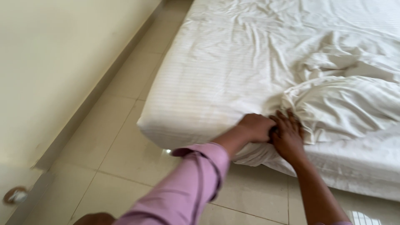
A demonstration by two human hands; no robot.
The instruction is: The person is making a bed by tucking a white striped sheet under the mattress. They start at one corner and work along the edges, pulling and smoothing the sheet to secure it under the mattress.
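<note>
White striped sheet (208, 91) bunched at mattress (358, 166) near edge, by corner. L hand (255, 128) clenched on fabric; R hand (288, 135) fingers dug into same fold (both gripping). Corner smooth; rest rumpled, duvet (350, 104) heaped mid-bed. Tile floor (125, 158) below.

The mattress (200, 91) lies on the floor (125, 137), its near left corner toward the wall (54, 62) on the left, a strip of floor between them. A bunched sheet (346, 104) lies on the mattress toward its right side. Both hands meet at the mattress's near edge, left hand (256, 127) just left of the right hand (287, 135), touching, fingers (285, 118) on the sheet's fold.
</note>
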